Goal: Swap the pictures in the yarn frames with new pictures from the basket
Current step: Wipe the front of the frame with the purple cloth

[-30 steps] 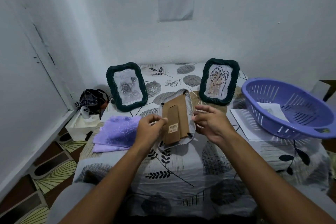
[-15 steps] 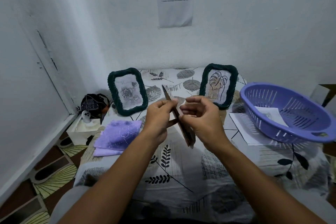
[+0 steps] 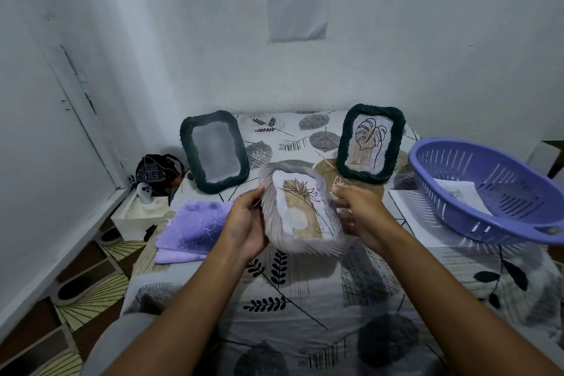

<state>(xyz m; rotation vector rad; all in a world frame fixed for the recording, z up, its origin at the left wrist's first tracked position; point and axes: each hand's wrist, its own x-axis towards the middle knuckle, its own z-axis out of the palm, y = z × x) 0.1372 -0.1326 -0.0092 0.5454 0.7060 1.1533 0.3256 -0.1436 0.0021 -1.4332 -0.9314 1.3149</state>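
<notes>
Grey yarn frame (image 3: pixel 300 207): held above the table (image 3: pixel 305 299), front now toward the camera, edge-on half a second ago. Left hand (image 3: pixel 244 223) grips its left edge, right hand (image 3: pixel 360 214) its right. Two dark frames (image 3: pixel 213 151) stand behind; purple basket (image 3: pixel 488 189) on the right.
</notes>
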